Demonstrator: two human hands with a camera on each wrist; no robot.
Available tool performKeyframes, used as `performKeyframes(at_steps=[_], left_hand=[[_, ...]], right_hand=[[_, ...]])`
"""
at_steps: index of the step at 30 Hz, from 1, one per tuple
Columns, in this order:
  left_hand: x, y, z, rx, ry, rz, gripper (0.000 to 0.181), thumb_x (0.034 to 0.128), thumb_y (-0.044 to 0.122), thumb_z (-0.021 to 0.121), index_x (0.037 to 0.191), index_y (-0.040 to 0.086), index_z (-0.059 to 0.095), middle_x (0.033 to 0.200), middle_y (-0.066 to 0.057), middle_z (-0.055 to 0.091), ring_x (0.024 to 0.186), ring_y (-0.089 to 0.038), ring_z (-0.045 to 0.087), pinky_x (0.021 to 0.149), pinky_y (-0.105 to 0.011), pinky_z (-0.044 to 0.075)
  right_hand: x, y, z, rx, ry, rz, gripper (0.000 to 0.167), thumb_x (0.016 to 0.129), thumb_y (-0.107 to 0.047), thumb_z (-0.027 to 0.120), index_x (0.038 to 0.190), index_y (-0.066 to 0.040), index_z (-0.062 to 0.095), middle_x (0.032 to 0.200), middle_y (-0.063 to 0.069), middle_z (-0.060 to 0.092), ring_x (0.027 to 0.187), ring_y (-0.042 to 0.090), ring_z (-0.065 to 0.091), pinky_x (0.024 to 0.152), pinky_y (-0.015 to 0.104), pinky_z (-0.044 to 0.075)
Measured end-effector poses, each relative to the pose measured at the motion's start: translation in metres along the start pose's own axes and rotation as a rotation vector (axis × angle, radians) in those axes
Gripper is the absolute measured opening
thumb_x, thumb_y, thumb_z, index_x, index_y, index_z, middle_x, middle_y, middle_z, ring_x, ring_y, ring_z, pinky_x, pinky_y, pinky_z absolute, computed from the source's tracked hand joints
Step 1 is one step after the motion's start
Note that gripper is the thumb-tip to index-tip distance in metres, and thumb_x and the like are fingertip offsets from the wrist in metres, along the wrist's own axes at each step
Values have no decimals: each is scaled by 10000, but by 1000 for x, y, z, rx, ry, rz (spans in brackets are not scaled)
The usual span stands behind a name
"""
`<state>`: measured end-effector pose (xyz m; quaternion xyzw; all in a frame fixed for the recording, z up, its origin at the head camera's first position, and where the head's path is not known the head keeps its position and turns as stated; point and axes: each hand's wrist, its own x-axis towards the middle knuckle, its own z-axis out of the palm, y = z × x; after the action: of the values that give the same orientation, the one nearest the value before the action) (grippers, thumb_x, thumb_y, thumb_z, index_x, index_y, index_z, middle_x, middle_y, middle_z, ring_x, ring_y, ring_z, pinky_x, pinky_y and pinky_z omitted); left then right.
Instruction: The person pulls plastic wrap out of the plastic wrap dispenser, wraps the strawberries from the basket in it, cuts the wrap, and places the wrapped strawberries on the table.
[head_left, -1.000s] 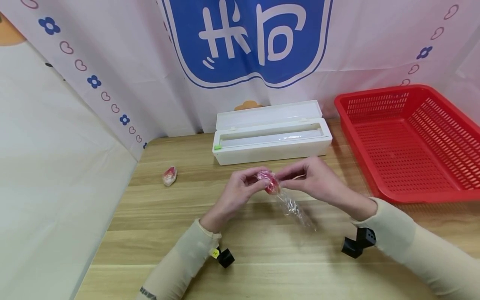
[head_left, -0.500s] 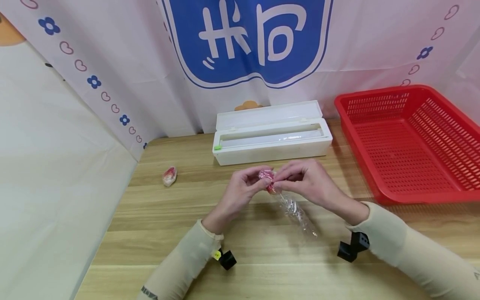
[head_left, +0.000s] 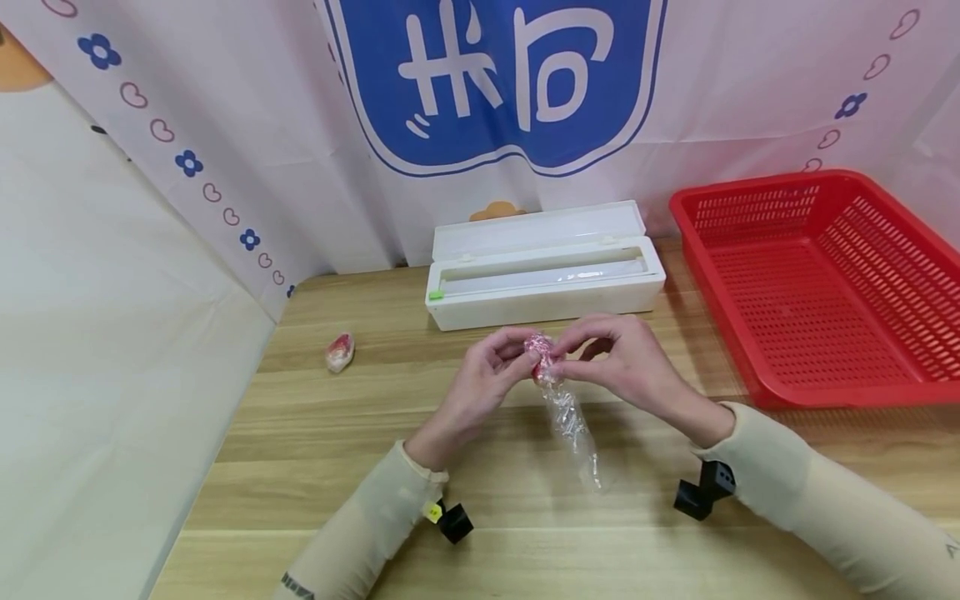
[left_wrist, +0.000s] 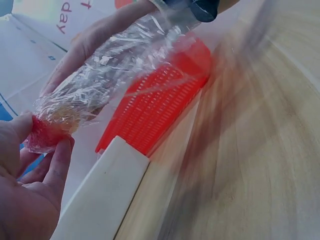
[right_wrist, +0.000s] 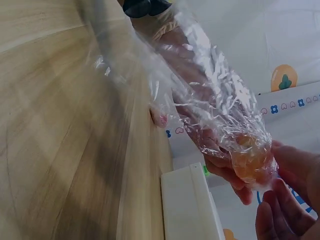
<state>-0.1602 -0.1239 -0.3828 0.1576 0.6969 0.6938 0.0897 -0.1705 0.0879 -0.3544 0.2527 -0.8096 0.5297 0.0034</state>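
Note:
Between both hands is a small red-and-yellow roundish thing (head_left: 542, 360), perhaps a fruit; its exact kind is unclear under the cling film. My left hand (head_left: 483, 379) pinches it from the left with thumb and fingers. From the other side my right hand (head_left: 626, 362) pinches the wrapped thing and its film near the top. A long crumpled tail of cling film (head_left: 573, 429) hangs from it toward the table's front. In the left wrist view the film (left_wrist: 105, 75) spreads loosely from the red end. A similar red-and-white wrapped piece (head_left: 340, 353) lies at the left.
Behind the hands stands a white cling film dispenser box (head_left: 547, 304), lid raised, with a green tab (head_left: 436, 295) at its left end. A red plastic basket (head_left: 723, 333) sits at the right. The wooden table (head_left: 300, 467) meets a printed cloth (head_left: 315, 217) at the back.
The right fingers have closed in on the wrapped thing and shifted slightly. The wrapped thing has turned a little, and the film tail now hangs more steeply downward. The left hand stays nearly in place.

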Motion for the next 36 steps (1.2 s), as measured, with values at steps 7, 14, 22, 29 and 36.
performKeyframes(at_steps=[7, 14, 22, 29, 36], left_hand=[[0, -1, 2, 92, -53, 9, 608, 839, 16, 747, 1397, 53, 508, 1305, -192, 629, 1141, -252, 661, 986, -299, 550], [-2, -1, 0, 86, -96, 1, 591, 877, 32, 709, 1426, 61, 493, 1348, -167, 612, 1171, -258, 652, 1008, -303, 536], [-3, 1, -1, 110, -179, -1, 592, 926, 48, 649, 1476, 75, 432, 1403, -161, 578, 1207, -280, 631, 1021, -314, 529], [-1, 1, -1, 144, -214, 10, 577, 954, 76, 619, 1492, 123, 416, 1404, -136, 585, 1211, -254, 632, 1010, -314, 537], [-1, 3, -1, 66, -249, 9, 537, 990, 60, 559, 1490, 65, 364, 1428, -192, 551, 1264, -308, 598, 1027, -337, 525]], right_hand=[[0, 5, 3, -12, 34, 23, 157, 770, -178, 852, 913, -177, 786, 953, -10, 756, 826, 126, 695, 726, 248, 601], [0, 13, -4, 113, -32, 33, 161, 835, -121, 786, 996, -107, 777, 1018, 71, 754, 888, 130, 710, 771, 265, 610], [2, 20, -5, 258, -29, 125, 206, 823, -86, 788, 1008, -9, 742, 950, 77, 759, 777, 164, 704, 702, 319, 614], [1, 21, -3, 101, 19, -3, 220, 837, -132, 788, 1053, -105, 763, 1043, 41, 734, 833, 124, 673, 688, 267, 603], [0, 21, -2, 9, -19, -87, 202, 885, -100, 730, 1082, -112, 771, 1160, 31, 709, 981, 74, 671, 754, 230, 595]])
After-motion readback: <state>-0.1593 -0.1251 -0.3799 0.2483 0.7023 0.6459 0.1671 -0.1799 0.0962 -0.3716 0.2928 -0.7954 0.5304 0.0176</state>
